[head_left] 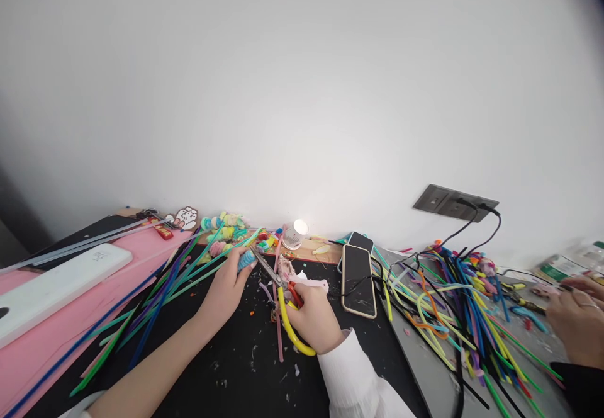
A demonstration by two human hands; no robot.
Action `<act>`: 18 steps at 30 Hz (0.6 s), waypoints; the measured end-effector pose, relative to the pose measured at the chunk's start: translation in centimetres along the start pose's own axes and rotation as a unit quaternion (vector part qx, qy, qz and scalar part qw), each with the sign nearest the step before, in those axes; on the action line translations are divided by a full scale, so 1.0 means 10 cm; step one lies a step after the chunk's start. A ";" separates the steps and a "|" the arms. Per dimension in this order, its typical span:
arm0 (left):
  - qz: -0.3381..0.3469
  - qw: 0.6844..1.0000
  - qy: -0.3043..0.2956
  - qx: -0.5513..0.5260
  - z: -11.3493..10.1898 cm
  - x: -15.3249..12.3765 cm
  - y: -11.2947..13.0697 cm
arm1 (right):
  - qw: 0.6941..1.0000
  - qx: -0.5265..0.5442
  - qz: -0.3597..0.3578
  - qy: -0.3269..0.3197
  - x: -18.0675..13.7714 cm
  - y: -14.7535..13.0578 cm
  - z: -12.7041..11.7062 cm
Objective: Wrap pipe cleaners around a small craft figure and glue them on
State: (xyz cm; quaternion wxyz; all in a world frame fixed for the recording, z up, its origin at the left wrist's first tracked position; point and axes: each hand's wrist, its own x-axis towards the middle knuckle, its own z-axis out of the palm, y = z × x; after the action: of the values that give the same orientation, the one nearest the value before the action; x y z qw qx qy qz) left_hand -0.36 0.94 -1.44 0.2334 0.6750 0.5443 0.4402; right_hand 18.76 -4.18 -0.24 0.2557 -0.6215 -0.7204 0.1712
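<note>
My left hand (231,279) is closed around a light blue fuzzy coil (246,259), apparently wound from pipe cleaner. In my right hand (315,319) is a pair of scissors (297,337) with yellow and red handles. Their metal blades point up and left, with the tips close beside the blue coil; I cannot tell whether they touch it. Just beyond the blades a pink pipe cleaner (279,330) lies across the black mat (226,361). Fingers hide part of the coil and of the scissor handles.
A lit white lamp or cup (296,234) stands by the wall. Right of my hand lies a phone (358,282). Pipe cleaners (165,295) fan out at left over a pink sheet, near a white case (66,289). More bundles (472,323) and another person's hands (573,317) are at right.
</note>
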 end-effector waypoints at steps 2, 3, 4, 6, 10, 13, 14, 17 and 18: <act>0.001 1.000 0.002 0.000 0.00 0.00 0.00 | 1.000 -0.012 0.008 0.008 0.00 -0.01 -0.01; 0.000 1.000 0.004 0.000 0.00 0.00 -0.01 | 1.000 -0.018 0.011 0.013 0.00 -0.02 -0.02; -0.002 1.000 0.007 0.000 0.00 0.00 -0.01 | 0.999 -0.022 0.011 0.020 -0.01 -0.04 -0.03; -0.008 1.000 0.013 0.000 0.00 0.00 -0.02 | 0.999 -0.024 0.007 0.036 -0.01 -0.06 -0.05; -0.013 1.000 0.006 -0.006 0.01 0.00 -0.02 | 0.999 -0.023 0.001 0.046 -0.02 -0.09 -0.08; -0.009 1.000 -0.004 -0.009 0.01 0.01 -0.01 | 0.999 -0.040 -0.004 0.032 -0.03 -0.11 -0.08; -0.010 1.000 -0.007 -0.011 0.01 0.01 -0.01 | 0.998 -0.047 -0.006 0.030 -0.03 -0.12 -0.08; -0.014 1.000 -0.010 -0.015 0.01 0.01 -0.02 | 0.998 -0.061 -0.010 0.030 -0.03 -0.12 -0.07; -0.016 1.000 -0.010 -0.017 0.01 0.01 -0.02 | 0.997 -0.063 -0.010 0.031 -0.03 -0.12 -0.07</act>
State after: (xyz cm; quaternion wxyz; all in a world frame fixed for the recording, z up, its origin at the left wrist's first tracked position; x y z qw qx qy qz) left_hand -0.35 1.12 -1.62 0.2571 0.6667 0.5452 0.4385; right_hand 18.21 -4.71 0.96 0.2402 -0.6342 -0.7275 0.1037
